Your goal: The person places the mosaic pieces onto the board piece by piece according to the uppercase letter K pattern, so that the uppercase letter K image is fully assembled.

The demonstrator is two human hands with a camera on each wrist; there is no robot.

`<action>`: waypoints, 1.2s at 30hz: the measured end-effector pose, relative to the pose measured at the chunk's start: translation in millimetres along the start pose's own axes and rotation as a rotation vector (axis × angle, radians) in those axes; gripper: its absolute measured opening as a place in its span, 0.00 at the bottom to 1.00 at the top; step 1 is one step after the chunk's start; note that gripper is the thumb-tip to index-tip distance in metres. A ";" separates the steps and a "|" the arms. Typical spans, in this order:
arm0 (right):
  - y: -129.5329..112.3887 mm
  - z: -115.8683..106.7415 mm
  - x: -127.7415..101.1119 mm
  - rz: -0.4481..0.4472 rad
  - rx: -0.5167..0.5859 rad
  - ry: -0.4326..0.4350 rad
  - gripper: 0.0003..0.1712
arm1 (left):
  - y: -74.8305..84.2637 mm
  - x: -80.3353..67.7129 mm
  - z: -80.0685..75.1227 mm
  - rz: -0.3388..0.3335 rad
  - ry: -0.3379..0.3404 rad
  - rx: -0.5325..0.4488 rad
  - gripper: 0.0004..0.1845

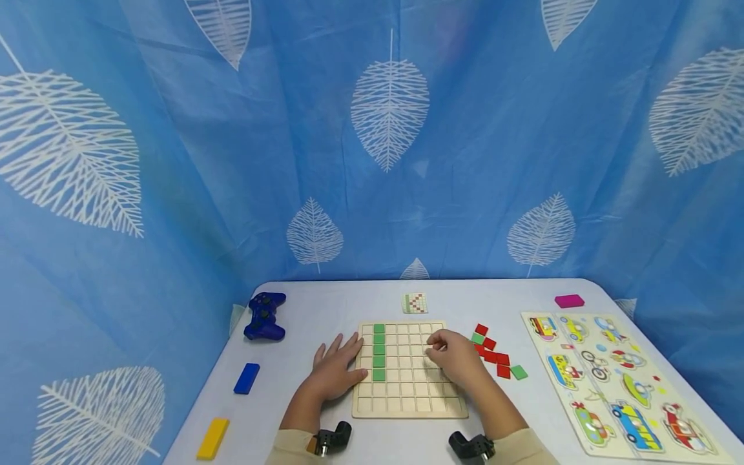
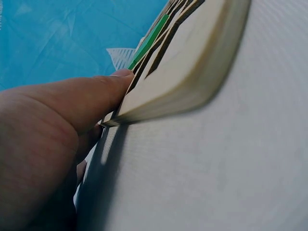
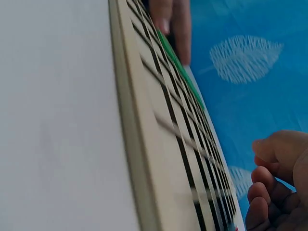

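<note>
A wooden grid board (image 1: 407, 395) lies on the white table, with a column of green tiles (image 1: 379, 352) in its second row of cells from the left. My left hand (image 1: 332, 371) rests flat on the table, fingers straight and touching the board's left edge. In the left wrist view its thumb (image 2: 72, 103) lies along the board (image 2: 192, 62) beside the green tiles (image 2: 150, 41). My right hand (image 1: 453, 356) hovers over the board's right cells with curled fingers (image 3: 269, 185). No tile shows in it, and its underside is hidden.
Loose red and green tiles (image 1: 494, 354) lie right of the board, a pattern card (image 1: 414, 302) behind it. A blue game controller (image 1: 264, 315), a blue block (image 1: 247, 378) and a yellow block (image 1: 212, 438) sit left. A vehicle puzzle (image 1: 616, 381) and a magenta block (image 1: 569, 300) sit right.
</note>
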State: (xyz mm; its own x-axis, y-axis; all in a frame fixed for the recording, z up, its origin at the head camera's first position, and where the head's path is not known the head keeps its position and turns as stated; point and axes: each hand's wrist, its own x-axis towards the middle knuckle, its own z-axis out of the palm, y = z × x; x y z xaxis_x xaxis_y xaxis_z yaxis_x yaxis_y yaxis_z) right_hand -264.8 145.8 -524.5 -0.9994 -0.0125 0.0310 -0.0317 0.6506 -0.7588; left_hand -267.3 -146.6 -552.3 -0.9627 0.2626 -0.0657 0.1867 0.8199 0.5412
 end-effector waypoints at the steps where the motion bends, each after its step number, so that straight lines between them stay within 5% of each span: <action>1: 4.9 -6.4 2.6 0.018 -0.014 0.012 0.08 | -0.2 0.3 -0.2 -0.006 -0.001 0.008 0.41; 7: 30.9 -43.7 18.9 0.058 -0.119 0.044 0.10 | -0.3 0.2 0.9 -0.019 -0.004 0.012 0.41; 14: 59.6 -72.5 32.7 0.129 -0.187 -0.014 0.15 | -2.1 -2.7 2.9 -0.020 -0.002 0.005 0.41; 27: 74.1 -75.4 33.8 0.170 -0.214 -0.041 0.17 | 0.1 -4.0 6.2 -0.015 0.013 -0.004 0.41; 36: 78.1 -80.6 40.3 0.300 -0.165 -0.037 0.23 | 3.7 -5.0 6.5 -0.022 0.013 0.006 0.41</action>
State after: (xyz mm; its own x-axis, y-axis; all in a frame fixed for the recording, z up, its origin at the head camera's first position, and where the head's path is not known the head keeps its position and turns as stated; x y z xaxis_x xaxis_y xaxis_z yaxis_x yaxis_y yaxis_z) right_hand -306.7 257.2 -530.0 -0.9638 0.1722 -0.2036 0.2628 0.7435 -0.6150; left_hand -260.6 -141.6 -555.4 -0.9691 0.2375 -0.0668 0.1663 0.8286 0.5346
